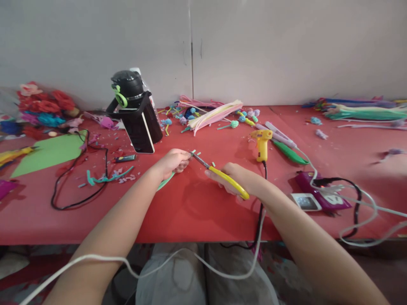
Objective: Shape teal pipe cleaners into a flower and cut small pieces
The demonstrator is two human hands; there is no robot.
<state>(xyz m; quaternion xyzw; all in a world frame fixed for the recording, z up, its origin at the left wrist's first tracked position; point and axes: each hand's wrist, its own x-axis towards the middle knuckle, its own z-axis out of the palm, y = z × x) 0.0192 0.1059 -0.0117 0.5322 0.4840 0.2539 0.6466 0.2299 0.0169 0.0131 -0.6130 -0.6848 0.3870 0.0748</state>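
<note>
My left hand (173, 162) pinches a light green pipe cleaner (165, 183) that curves down below the fist, over the red table (190, 212). My right hand (233, 178) grips yellow-handled scissors (222, 176). Their metal blades point left and meet the pipe cleaner's tip right at my left fingers. Small green cut bits lie around the blades. A yellow glue gun (262, 143) stands upright just behind my right hand.
A black bottle (135, 108) with a phone leaning on it stands at the back left. Bundles of pipe cleaners (213, 115) lie behind, more at far right (365, 111). A purple power strip (324, 195) with cords sits right; green paper (47, 153) and paper flowers (41, 106) sit left.
</note>
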